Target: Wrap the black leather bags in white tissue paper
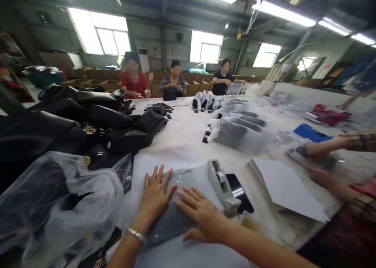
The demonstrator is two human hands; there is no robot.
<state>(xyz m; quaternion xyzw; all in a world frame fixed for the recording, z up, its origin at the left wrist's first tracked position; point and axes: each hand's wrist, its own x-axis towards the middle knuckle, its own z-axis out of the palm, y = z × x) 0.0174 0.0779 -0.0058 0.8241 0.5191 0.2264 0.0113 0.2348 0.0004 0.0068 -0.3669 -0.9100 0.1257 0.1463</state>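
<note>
A dark flat item in a clear plastic bag (169, 225) lies on white sheets (152, 158) at the front of the table. My left hand (155, 193) rests on its left part, fingers spread, with a silver bracelet at the wrist. My right hand (202, 213) lies flat across its right part, fingers apart. A grey tape dispenser (220, 185) stands just right of the bagged item, beside a black phone (239, 193). Crumpled clear plastic (88, 197) is left of my left hand.
Black bags (111, 117) are heaped at the left. Plastic-wrapped items (235, 133) form rows beyond the dispenser. White boards (288, 185) lie at the right, near a co-worker's hands (320, 148) and a blue object (313, 133). Three people sit across the table (179, 131).
</note>
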